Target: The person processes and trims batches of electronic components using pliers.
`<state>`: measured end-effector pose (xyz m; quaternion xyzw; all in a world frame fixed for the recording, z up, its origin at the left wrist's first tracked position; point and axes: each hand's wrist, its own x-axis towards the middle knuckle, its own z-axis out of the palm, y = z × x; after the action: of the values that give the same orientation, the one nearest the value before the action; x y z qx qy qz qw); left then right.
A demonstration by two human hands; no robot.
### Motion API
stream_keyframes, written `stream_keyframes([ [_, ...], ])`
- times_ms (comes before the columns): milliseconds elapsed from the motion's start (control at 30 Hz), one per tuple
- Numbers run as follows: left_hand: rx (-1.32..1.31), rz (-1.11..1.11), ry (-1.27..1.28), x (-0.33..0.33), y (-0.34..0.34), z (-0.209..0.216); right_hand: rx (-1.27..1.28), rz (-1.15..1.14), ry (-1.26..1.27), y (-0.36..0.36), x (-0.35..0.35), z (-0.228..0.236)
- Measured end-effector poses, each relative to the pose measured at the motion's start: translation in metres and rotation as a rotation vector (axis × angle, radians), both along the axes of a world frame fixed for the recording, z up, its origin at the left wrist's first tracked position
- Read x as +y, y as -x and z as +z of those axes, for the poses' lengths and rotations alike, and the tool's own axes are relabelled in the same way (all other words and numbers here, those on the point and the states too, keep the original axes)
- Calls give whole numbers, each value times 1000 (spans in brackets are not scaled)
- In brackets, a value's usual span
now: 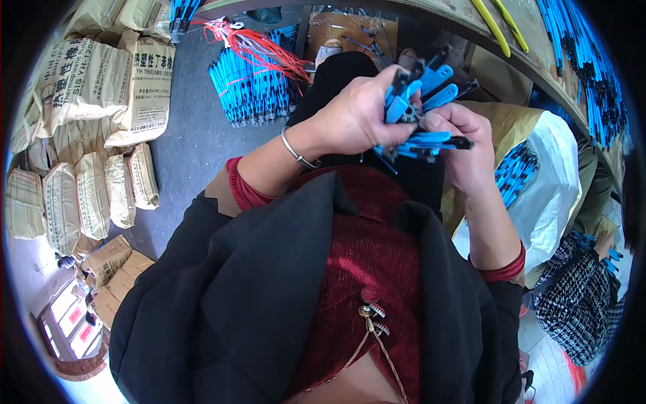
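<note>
My left hand is wrapped round a loose bunch of thin blue plastic pieces with black ends, held over my lap. The pieces fan out in several directions, and some point to the right beneath my right hand. Close against the bunch, my right hand has its thumb and forefinger pinched together at the middle of it. What lies in that pinch is too small to make out. The exact kind of the blue pieces does not show.
Bundled blue pieces stand on the floor, with red ties over them. At right, a white sack holds more. A wooden bench carries yellow strips and blue pieces. Paper sacks line the left. Another person's checked sleeve shows.
</note>
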<state>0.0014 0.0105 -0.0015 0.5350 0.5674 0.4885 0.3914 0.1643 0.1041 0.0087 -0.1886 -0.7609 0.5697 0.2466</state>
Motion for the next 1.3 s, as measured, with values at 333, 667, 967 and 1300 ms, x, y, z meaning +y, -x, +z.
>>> stream_keyframes([
  [333, 34, -59, -178, 2, 6, -4, -577, -39, 694, 6, 19, 9],
  [667, -185, -160, -101, 2, 12, -7, -382, -468, -1339, 29, 142, 55],
  [967, -99, -139, -126, -6, 19, -5, -212, -419, -571, 14, 157, 21],
  [1300, -294, -191, 5, -7, 30, -4, -111, -176, 297, -52, -40, -19],
])
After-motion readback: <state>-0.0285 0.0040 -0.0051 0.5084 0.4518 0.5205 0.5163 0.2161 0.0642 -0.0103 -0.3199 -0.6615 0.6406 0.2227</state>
